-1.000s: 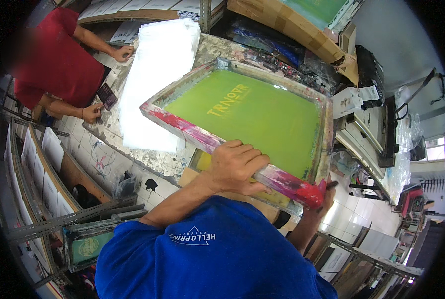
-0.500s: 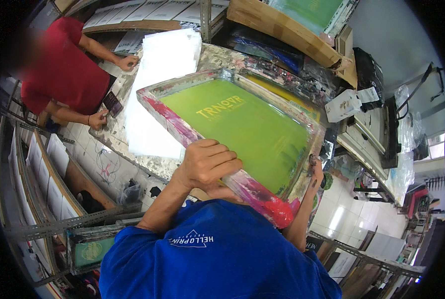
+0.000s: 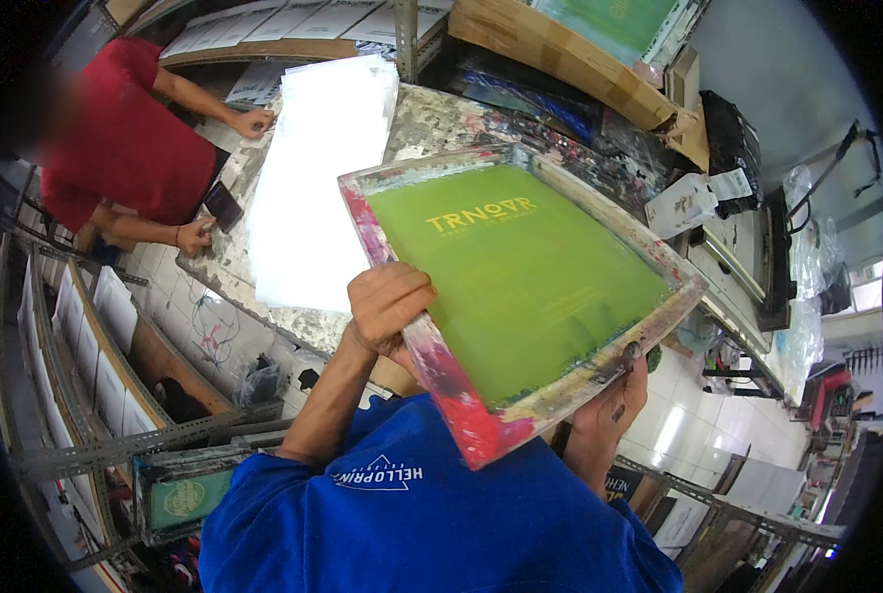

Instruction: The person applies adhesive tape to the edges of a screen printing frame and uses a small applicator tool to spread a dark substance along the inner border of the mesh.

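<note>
A screen printing frame (image 3: 521, 277) with green mesh and yellow lettering is held up, tilted, in front of my chest. Its wooden rim is smeared with pink, red and white paint. My left hand (image 3: 390, 306) wraps round the left side of the rim, fingers over the top. My right hand (image 3: 615, 395) grips the near right edge from below, its thumb on the rim and the other fingers mostly hidden beneath. Beyond the frame, a tall white stack of sheets (image 3: 318, 188) lies on the paint-stained table (image 3: 432, 119).
At the far left a person in a red shirt (image 3: 130, 138) leans on the table, one hand by a dark phone (image 3: 224, 206). Racks of boards (image 3: 95, 336) stand at left. A cardboard box (image 3: 560, 69) and a white carton (image 3: 681, 208) sit at back right.
The frame has moved to the right and turned slightly, both hands still on it. A yellow-meshed thing seen behind it before is now hidden.
</note>
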